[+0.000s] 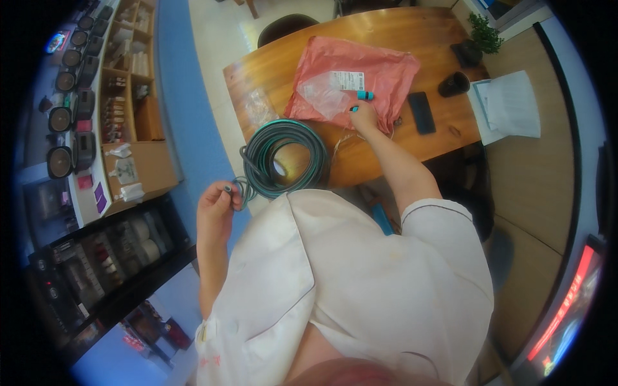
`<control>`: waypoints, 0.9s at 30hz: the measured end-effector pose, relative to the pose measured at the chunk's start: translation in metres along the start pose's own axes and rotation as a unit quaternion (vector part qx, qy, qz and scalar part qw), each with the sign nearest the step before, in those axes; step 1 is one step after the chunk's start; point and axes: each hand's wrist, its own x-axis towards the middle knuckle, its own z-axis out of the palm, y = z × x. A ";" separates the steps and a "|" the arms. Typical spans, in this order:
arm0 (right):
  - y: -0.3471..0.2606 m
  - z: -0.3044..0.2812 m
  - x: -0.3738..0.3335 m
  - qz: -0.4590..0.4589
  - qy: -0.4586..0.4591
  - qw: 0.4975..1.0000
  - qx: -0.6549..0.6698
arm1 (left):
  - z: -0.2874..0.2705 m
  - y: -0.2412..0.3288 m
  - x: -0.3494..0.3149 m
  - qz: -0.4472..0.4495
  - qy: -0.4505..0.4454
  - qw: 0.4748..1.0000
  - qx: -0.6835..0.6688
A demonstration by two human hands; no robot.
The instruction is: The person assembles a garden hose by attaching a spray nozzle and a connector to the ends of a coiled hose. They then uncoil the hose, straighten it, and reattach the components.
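Observation:
A coiled dark green garden hose (315,151) with a teal stripe lies at the near left edge of the wooden table. My left hand (214,204), left of the coil, is closed around the hose's free end, whose cut tip pokes out above the fingers. My right hand (365,118) is over a red plastic mailer bag (393,71), fingers pinched at a small teal piece that is mostly hidden by them. Just beyond those fingers a teal and black hose connector (365,95) lies on the bag, beside a clear plastic wrapper (322,93) and a white label.
On the wooden table (257,74) are a black phone (421,112), a dark cup (454,84), and a potted plant (484,35). White papers (512,106) sit at its right end. Another crumpled clear wrapper (259,108) lies left of the bag. Shelves (138,83) line the left side.

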 end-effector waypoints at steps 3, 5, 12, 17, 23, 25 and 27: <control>-0.006 0.001 0.007 -0.041 -0.022 0.997 -0.057 | 0.005 -0.006 -0.002 0.007 0.009 0.999 -0.032; -0.011 0.001 0.007 -0.076 -0.038 0.992 -0.095 | 0.010 -0.011 -0.003 0.013 0.025 0.999 -0.032; -0.006 -0.026 0.021 -0.198 0.040 0.974 -0.100 | 0.027 -0.026 -0.013 0.030 0.100 0.993 -0.059; 0.021 -0.054 0.061 -0.230 0.027 0.952 -0.200 | 0.040 -0.035 -0.013 0.044 0.179 0.983 0.007; 0.006 -0.058 0.073 -0.182 -0.026 0.983 -0.014 | 0.048 -0.036 -0.012 0.062 0.181 0.980 0.055; -0.017 -0.063 0.063 -0.102 -0.080 0.982 0.140 | 0.049 -0.035 -0.013 0.062 0.186 0.978 0.067; -0.044 -0.068 0.038 -0.144 -0.079 0.956 0.244 | 0.048 -0.034 -0.013 0.057 0.181 0.979 0.080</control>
